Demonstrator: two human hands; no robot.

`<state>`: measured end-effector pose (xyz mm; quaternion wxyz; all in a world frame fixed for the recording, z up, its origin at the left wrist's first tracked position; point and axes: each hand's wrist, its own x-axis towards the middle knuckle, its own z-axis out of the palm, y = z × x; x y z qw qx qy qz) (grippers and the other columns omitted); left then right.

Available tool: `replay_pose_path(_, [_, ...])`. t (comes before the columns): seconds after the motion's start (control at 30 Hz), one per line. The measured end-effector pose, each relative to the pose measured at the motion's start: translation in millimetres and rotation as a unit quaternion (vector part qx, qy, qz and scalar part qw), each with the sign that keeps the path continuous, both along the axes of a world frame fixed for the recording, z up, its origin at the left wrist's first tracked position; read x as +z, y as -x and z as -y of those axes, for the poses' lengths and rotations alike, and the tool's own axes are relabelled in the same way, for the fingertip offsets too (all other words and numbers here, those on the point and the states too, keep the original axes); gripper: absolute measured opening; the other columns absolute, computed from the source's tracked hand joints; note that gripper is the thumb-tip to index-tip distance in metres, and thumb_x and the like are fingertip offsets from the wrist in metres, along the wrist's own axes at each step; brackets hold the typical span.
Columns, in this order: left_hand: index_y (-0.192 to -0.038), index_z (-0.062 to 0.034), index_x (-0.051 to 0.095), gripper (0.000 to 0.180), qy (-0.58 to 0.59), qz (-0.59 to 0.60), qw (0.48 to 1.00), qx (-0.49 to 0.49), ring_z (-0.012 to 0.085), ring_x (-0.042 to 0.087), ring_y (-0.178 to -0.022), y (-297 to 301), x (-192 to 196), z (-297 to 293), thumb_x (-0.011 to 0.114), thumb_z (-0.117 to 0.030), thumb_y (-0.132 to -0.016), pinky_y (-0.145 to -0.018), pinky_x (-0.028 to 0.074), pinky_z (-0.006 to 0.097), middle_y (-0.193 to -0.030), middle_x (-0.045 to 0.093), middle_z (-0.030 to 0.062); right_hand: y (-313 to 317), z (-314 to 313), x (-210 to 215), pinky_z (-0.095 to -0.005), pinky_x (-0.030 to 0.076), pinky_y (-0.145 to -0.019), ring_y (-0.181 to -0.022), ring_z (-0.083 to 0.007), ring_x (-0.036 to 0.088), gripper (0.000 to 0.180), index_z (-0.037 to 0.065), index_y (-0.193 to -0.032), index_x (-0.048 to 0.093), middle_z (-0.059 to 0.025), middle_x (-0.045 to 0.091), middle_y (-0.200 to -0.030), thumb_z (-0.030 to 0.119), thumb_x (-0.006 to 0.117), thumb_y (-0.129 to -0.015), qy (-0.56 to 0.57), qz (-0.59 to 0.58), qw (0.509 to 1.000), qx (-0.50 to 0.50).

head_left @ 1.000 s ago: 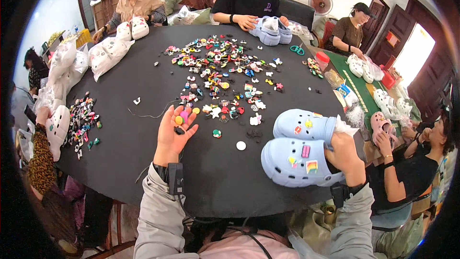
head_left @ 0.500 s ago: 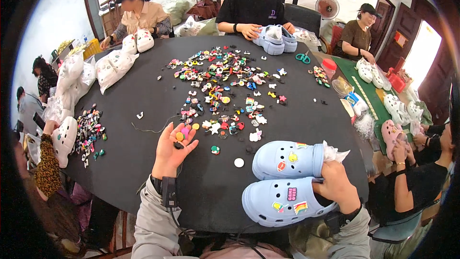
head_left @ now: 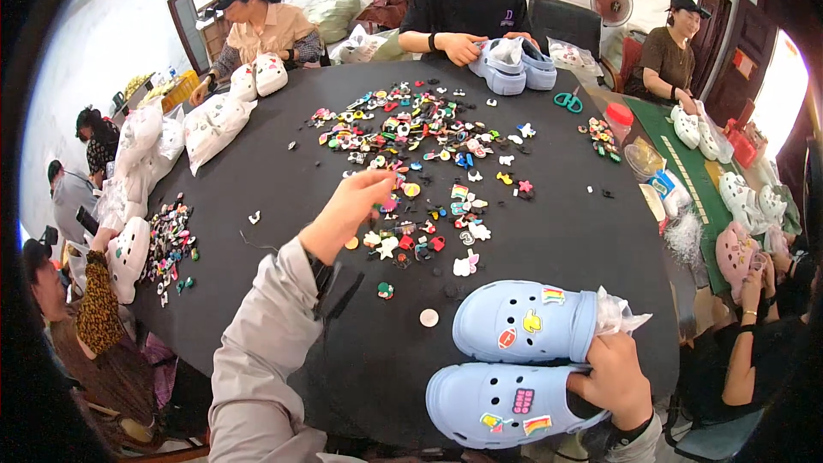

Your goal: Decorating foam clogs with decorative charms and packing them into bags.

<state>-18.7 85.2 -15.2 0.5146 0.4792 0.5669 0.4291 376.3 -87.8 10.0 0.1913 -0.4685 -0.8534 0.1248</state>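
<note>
- The left hand [head_left: 350,210] reaches out over the black table [head_left: 257,180], into the near edge of the pile of little colourful charms [head_left: 411,133].
- Its grip is bunched together at the fingertips over the charms. I cannot tell if it holds one.
- Just below this grip lie a few loose charms, and a small round pale disc [head_left: 429,317] sits closer to the person.
- The right hand [head_left: 613,377] is at the heel of the near blue clog [head_left: 501,403], with its grip clamped on the shoe's back edge.
- Just above that grip lies the second blue clog [head_left: 527,321], right beside the first one. Both shoes have charms stuck on top.
- Crinkly clear plastic [head_left: 619,315] pokes out just above the right grip.
- Far across the table, another person holds another blue pair [head_left: 514,64].
- Teal scissors [head_left: 567,101] lie far off, near that pair.
</note>
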Motion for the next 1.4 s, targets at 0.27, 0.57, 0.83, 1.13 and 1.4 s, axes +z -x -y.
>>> replay_pose_path(0.27, [-0.114, -0.0095, 0.063, 0.033, -0.192, -0.465, 0.857, 0.106, 0.0295, 0.058, -0.106, 12, -32, -111, 0.063, -0.016, -0.082, -0.09, 0.046, 0.041, -0.116, 0.06, 0.0119, 1, 0, 2, -0.0433, 0.05, -0.071, -0.08, -0.0412, 0.061, 0.046, 0.002, -0.092, 0.066, -0.0194, 0.064, -0.087, 0.011, 0.072, -0.047, 0.033, -0.012, 0.999, -0.001])
replay_pose_path(0.57, [-0.089, -0.0116, 0.067, 0.017, -0.185, -0.616, 0.765, -0.03, 0.0301, 0.058, -0.102, 1, -42, -123, 0.071, -0.016, -0.074, -0.084, 0.047, 0.045, -0.106, 0.059, 0.008, 2, -1, 5, -0.044, 0.049, -0.079, -0.091, -0.0434, 0.06, 0.05, 0.0, -0.096, 0.065, -0.0217, 0.064, -0.097, 0.011, 0.073, -0.048, 0.037, -0.034, 0.999, -0.005])
replay_pose_path(0.83, [-0.079, -0.0044, 0.061, 0.01, -0.212, -0.533, 0.819, -0.018, 0.0331, 0.059, -0.088, 5, -44, -123, 0.068, -0.009, -0.073, -0.077, 0.048, 0.04, -0.091, 0.059, 0.0174, -4, 5, 4, -0.0434, 0.046, -0.065, -0.07, -0.0353, 0.061, 0.04, 0.002, -0.081, 0.063, -0.0129, 0.061, -0.071, 0.025, 0.082, -0.054, 0.015, 0.001, 1.0, 0.015])
replay_pose_path(1.13, [-0.083, -0.0019, 0.061, 0.013, -0.293, -0.371, 0.862, -0.183, 0.0193, 0.059, -0.07, -26, 11, 7, 0.069, -0.009, -0.076, -0.063, 0.047, 0.032, -0.076, 0.06, 0.0092, -6, 3, -1, -0.0426, 0.047, -0.066, -0.073, -0.0353, 0.061, 0.039, 0.002, -0.085, 0.064, -0.014, 0.062, -0.076, 0.019, 0.081, -0.054, -0.017, -0.01, 0.999, 0.033])
replay_pose_path(1.4, [-0.093, 0.0, 0.066, 0.023, -0.169, -0.324, 0.906, -0.216, 0.0161, 0.058, -0.063, -47, -8, 78, 0.073, -0.01, -0.073, -0.058, 0.048, 0.03, -0.074, 0.063, 0.0079, -3, 10, -6, -0.0432, 0.048, -0.073, -0.083, -0.0379, 0.061, 0.04, 0.002, -0.091, 0.065, -0.0163, 0.064, -0.085, 0.014, 0.079, -0.056, -0.011, -0.016, 0.999, 0.03])
